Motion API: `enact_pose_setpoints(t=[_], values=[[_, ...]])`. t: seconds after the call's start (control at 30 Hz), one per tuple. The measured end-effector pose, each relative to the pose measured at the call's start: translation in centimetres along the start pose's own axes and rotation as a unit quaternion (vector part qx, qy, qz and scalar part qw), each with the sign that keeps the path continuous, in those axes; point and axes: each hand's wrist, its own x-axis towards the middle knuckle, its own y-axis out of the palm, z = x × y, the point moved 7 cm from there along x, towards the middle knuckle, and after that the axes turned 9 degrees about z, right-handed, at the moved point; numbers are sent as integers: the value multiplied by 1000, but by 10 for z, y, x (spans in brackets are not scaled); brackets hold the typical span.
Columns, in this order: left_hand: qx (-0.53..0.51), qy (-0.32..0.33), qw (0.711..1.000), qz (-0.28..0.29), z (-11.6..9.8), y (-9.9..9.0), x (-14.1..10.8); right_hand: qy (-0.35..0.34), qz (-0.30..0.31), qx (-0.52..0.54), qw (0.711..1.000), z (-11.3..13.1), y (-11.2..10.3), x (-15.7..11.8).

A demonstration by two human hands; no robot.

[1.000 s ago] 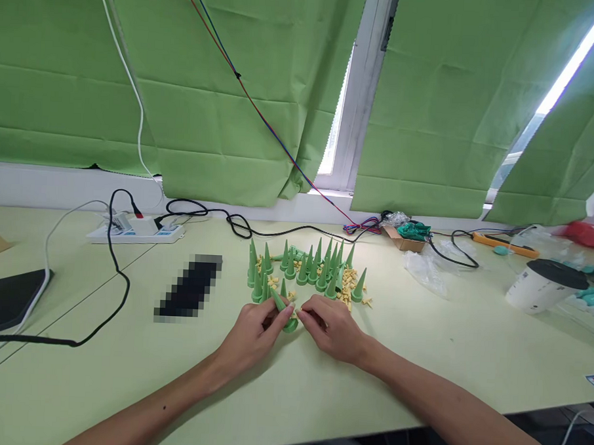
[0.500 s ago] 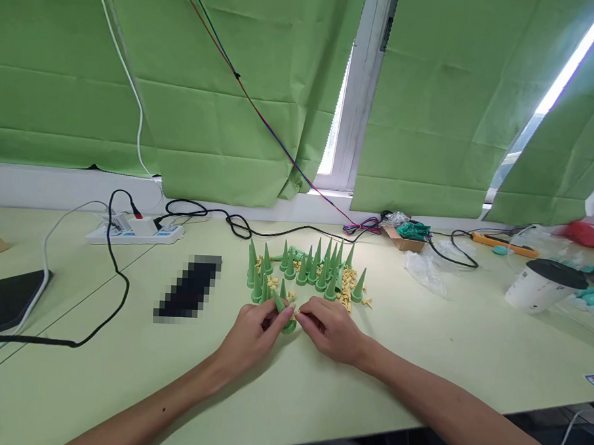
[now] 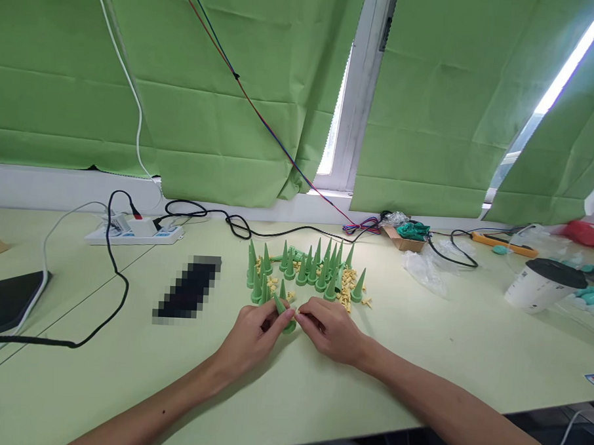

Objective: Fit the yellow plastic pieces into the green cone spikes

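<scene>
My left hand [image 3: 254, 334] is closed around a green cone [image 3: 289, 326], which leans to the left with its round base low and to the right. My right hand [image 3: 332, 330] is pinched right beside it, its fingertips by the cone; a tiny pale bit shows at the fingertips, too small to name. Several more green cones [image 3: 312, 272] stand upright on round bases just beyond both hands. Small yellow pieces [image 3: 346, 289] lie heaped among them, mostly at the right side of the group.
A blurred-out dark object [image 3: 190, 290] lies left of the cones. Behind it are a white power strip [image 3: 139, 232] and black cables. To the right are a small cardboard box [image 3: 403, 240], clear plastic bags, an orange tool [image 3: 505, 245] and a tilted white cup [image 3: 540, 289] with a black lid.
</scene>
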Motion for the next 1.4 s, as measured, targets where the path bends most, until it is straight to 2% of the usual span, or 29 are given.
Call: enact_pose_setpoints(t=[0.4, 0.97, 1.4], values=[[46, 5, 999, 10, -2, 0, -2, 9, 8, -10, 1000, -1, 0, 0], [87, 58, 994, 23, -12, 2, -4, 23, 18, -6, 1000, -3, 0, 1], [82, 94, 992, -2, -18, 1, -7, 96, 56, 16, 994, -14, 6, -1]])
